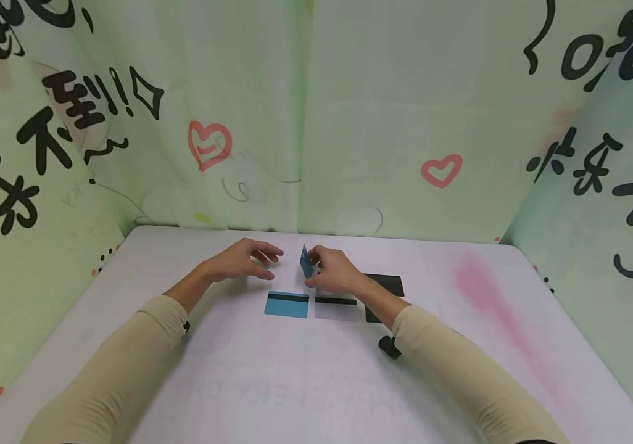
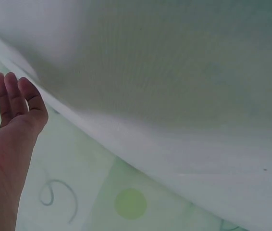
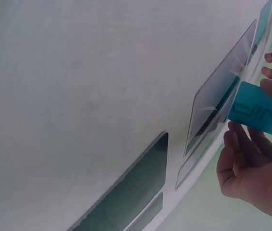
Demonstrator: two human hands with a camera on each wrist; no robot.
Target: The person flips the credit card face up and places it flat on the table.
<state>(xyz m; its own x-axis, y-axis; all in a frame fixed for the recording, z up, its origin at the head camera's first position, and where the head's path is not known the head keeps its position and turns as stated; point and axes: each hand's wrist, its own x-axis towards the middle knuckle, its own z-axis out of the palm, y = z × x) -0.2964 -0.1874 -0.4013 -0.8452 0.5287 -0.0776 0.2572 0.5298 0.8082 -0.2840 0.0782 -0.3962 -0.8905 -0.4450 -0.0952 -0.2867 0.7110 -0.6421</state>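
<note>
My right hand (image 1: 334, 269) pinches a blue card (image 1: 306, 261) upright above the table. In the right wrist view, that card (image 3: 258, 110) shows large dark lettering, with the right hand (image 3: 258, 168) below it. My left hand (image 1: 247, 259) hovers left of the card, fingers spread and relaxed, touching nothing. Palm and fingers of the left hand (image 2: 16, 113) show at the edge of the left wrist view. Nearer me lie a blue card (image 1: 286, 306) with a black stripe and a white card (image 1: 335, 311) with a black stripe.
Right of the white card lie a black card (image 1: 385, 283) and another dark card (image 1: 372, 316), partly hidden by the right forearm. A second pale card (image 3: 204, 147) shows in the right wrist view. Green drawn-on cloth (image 1: 372, 123) walls the white table (image 1: 272, 382).
</note>
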